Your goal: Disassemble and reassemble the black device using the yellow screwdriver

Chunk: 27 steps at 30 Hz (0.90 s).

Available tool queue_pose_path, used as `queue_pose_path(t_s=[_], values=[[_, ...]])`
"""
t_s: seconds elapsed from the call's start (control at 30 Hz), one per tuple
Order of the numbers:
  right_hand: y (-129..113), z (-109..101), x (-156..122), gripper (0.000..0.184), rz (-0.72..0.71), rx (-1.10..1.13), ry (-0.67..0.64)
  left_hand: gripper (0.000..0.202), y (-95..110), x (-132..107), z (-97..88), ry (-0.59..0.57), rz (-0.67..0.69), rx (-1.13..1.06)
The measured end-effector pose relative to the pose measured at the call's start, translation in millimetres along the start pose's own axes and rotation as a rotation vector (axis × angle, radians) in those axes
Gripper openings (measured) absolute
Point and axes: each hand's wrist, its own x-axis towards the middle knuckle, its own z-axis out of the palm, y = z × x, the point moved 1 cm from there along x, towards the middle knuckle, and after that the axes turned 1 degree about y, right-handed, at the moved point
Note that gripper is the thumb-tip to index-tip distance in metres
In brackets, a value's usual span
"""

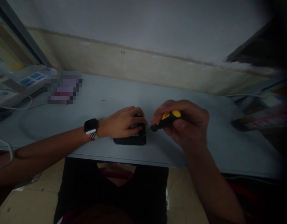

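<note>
My right hand (190, 124) is closed around the black-and-yellow handle of a screwdriver (168, 120). Its thin metal shaft points left and down, with the tip at the right part of a flat black device (130, 141). Whether the tip touches the device I cannot tell in this dim light. The device lies on the table near its front edge. My left hand (125, 122) rests over it, fingers bent across its top and holding it down. Most of the device's upper face, with a paler patch, is hidden under those fingers. A watch (91, 126) is on my left wrist.
A blurred-out pinkish object (64, 88) lies at the back left of the table (106, 90), beside a white power strip (33, 79) with blue sockets. A white cable (8, 146) runs at the left. A clear plastic-looking package (257, 119) is at the right. The wall stands behind.
</note>
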Motion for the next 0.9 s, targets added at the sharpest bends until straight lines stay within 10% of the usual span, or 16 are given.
queue_pose_path(t_s=[0.9], values=[[5,-3,8,0.017,-0.063,-0.045,0.340,0.005,5,2,-12.5,0.054,0.009,-0.249]])
